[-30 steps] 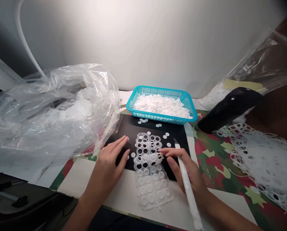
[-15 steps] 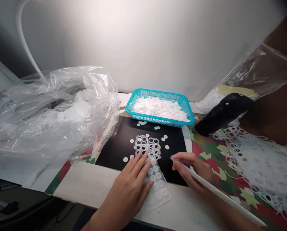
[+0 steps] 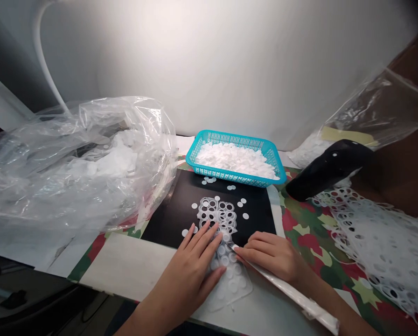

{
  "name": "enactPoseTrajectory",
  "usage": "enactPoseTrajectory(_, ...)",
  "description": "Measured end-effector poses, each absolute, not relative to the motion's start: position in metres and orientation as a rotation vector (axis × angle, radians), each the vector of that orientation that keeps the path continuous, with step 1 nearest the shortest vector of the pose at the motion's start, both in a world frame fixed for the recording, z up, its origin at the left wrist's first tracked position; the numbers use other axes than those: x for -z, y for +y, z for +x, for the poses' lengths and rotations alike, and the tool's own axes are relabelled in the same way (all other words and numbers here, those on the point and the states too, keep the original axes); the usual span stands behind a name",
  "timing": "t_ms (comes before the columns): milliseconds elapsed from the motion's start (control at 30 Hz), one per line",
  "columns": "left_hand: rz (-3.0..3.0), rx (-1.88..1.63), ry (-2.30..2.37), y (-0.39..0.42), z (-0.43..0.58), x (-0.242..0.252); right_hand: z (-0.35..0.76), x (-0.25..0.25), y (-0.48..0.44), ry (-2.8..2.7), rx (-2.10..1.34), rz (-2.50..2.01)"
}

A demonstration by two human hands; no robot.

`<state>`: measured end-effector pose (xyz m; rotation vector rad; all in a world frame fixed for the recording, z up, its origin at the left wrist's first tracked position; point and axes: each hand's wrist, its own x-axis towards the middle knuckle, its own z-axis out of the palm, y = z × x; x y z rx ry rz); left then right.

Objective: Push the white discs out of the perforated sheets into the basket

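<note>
Thin translucent plastic sheet [image 3: 220,219], punched with round holes, lies across the near edge of the black mat [image 3: 174,210]; we judge it light, floppy and apt to slide, best held flat by its solid lower part. Our left hand [image 3: 191,270] presses on it, fingers spread wide. Our right hand [image 3: 270,254] curls narrowly around a long white-wrapped craft knife [image 3: 286,289], its tip at the sheet. Loose white discs [image 3: 244,216] dot the mat, and a turquoise plastic basket [image 3: 230,176] of discs stands just beyond it.
</note>
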<state>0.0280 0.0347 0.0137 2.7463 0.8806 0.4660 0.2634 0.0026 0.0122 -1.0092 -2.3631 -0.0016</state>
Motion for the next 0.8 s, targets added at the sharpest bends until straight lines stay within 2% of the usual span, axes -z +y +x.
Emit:
enactPoseTrajectory(133, 2.815, -0.555, 0.863, 0.033, 0.028, -0.016, 0.262, -0.017, 0.002, -2.384, 0.021, -1.05)
enactPoseTrajectory(300, 2.788, -0.964, 0.708, 0.014, 0.029, -0.018, 0.261, -0.026, 0.003, -2.391, 0.01, -1.032)
enactPoseTrajectory(500, 3.023, -0.596, 0.706, 0.001, 0.036, -0.005, 0.262, -0.033, 0.003, -2.423, -0.01, -0.995)
enactPoseTrajectory(800, 2.903, -0.582, 0.4, 0.015, 0.023, -0.011, 0.259, -0.029, -0.003, -2.214, -0.316, -0.984)
